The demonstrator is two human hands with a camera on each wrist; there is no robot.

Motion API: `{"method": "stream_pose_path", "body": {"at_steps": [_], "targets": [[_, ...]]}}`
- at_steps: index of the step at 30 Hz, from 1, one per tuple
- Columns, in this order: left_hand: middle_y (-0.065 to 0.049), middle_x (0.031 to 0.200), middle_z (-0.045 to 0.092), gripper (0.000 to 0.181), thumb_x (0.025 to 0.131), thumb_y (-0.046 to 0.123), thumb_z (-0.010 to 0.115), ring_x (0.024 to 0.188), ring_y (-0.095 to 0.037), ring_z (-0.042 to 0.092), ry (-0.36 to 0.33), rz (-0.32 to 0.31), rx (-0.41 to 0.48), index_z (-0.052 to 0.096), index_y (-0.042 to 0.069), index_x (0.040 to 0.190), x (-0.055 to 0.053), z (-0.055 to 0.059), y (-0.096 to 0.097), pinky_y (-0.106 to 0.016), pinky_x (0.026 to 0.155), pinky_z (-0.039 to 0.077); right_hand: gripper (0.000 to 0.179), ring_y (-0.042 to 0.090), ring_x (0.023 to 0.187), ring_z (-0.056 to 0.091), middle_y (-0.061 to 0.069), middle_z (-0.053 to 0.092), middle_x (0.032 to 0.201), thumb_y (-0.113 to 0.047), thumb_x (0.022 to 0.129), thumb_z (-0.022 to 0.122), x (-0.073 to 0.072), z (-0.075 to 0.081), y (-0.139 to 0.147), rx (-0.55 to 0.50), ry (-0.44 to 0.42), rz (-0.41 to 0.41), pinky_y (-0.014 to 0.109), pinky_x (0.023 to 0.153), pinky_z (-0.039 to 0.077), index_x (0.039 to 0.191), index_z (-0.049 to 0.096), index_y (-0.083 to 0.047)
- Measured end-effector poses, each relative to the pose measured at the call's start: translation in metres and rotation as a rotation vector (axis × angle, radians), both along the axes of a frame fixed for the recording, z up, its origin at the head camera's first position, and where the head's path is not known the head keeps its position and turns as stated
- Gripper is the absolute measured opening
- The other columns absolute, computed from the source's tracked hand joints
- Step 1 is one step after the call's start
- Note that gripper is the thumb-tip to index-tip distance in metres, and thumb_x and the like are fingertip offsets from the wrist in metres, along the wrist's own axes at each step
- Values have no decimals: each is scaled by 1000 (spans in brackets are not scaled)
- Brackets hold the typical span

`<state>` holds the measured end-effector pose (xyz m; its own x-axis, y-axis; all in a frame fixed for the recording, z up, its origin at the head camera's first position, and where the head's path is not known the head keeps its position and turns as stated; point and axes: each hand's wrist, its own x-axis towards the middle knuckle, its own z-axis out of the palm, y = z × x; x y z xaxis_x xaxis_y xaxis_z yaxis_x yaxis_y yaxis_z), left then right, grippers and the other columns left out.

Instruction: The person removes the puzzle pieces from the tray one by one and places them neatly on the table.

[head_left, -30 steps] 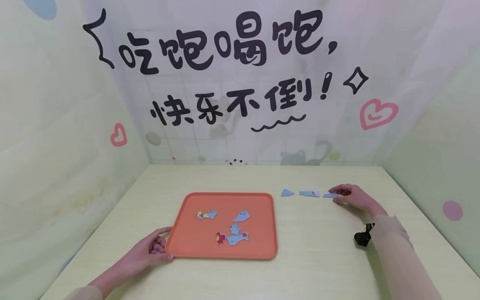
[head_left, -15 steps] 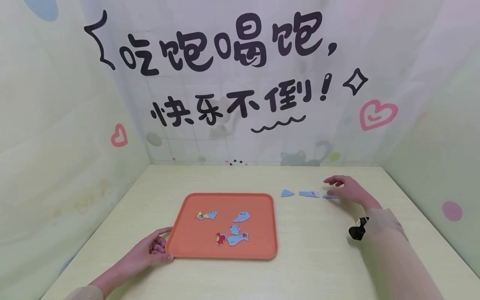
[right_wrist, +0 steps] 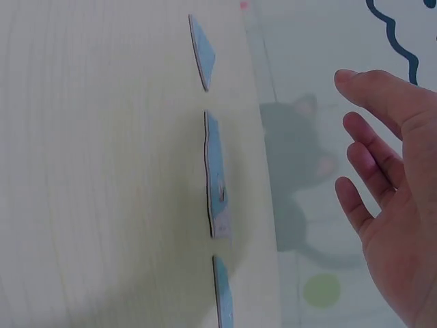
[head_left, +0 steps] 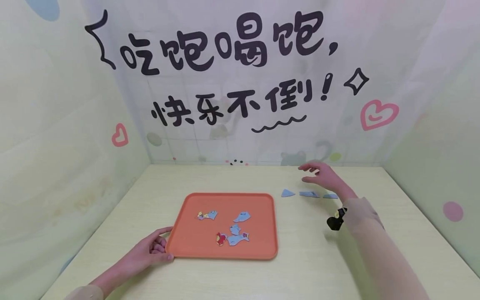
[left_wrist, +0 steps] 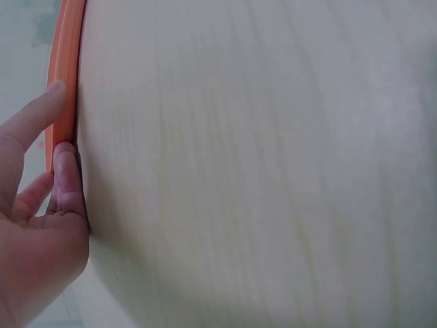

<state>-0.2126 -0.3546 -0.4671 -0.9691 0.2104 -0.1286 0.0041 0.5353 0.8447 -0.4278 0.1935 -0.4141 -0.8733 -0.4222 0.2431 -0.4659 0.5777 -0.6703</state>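
Note:
My left hand (head_left: 148,250) holds the left edge of an orange tray (head_left: 262,250) near its front corner, thumb and fingers on the rim; in the left wrist view only a strip of that rim (left_wrist: 65,55) shows. My right hand (head_left: 324,177) is raised with loosely bent fingers and nothing in it. Below and around it, a row of flat light-blue pieces lies on the table: a triangular piece (head_left: 287,193), a long piece with a pinkish end (right_wrist: 216,178) and a narrow piece (head_left: 331,196).
On the tray lie several irregular printed pieces: a yellow and blue one (head_left: 207,215), a blue one (head_left: 242,216), a red one (head_left: 221,238) and others beside it. A black device (head_left: 336,220) sits at the right wrist. A printed cloth wall (head_left: 210,146) stands behind the table.
My right hand has left the narrow piece at the right end of the row, rising and moving left above the pieces. The left hand and the tray have stayed in place.

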Motion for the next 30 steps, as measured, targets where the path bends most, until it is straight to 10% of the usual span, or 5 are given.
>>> {"method": "stream_pose_path", "body": {"at_steps": [30], "targets": [[-12, 102, 55, 94, 81, 23, 81, 80, -4, 50, 21, -11, -37, 27, -4, 153, -2, 1, 2, -18, 69, 48, 44, 33, 113, 55, 7, 64, 124, -19, 90, 72, 28, -1, -137, 7, 6, 287, 57, 100, 43, 132, 63, -15]]}}
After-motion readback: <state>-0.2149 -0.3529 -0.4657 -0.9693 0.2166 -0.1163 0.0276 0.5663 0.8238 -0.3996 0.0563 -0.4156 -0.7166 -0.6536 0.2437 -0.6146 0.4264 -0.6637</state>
